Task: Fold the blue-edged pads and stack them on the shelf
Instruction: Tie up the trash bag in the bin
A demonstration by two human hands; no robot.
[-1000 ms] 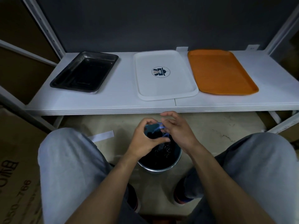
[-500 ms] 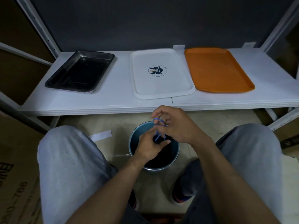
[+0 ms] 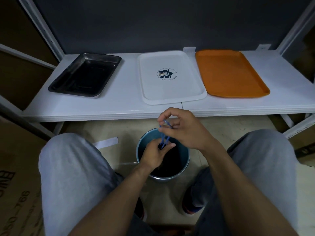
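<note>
A dark pad with a thin blue edge (image 3: 164, 137) stretches between my two hands over a blue bucket (image 3: 185, 165) on the floor between my knees. My right hand (image 3: 183, 129) pinches the blue edge at the top, just below the shelf's front edge. Lower down, my left hand (image 3: 154, 155) grips the pad's bottom end inside the bucket's mouth. Most of the pad is hidden by my fingers. The bucket holds more dark material. The white shelf (image 3: 119, 103) lies ahead of me.
Three trays sit in a row on the shelf: a black metal pan (image 3: 86, 74) at left, a white tray (image 3: 172, 93) with a round logo in the middle, an orange tray (image 3: 230, 73) at right. My grey-trousered knees flank the bucket. A paper strip (image 3: 106, 142) lies on the floor.
My right hand has risen toward the shelf edge, drawing the blue edge up and taut. My left hand has dropped lower into the bucket's mouth.
</note>
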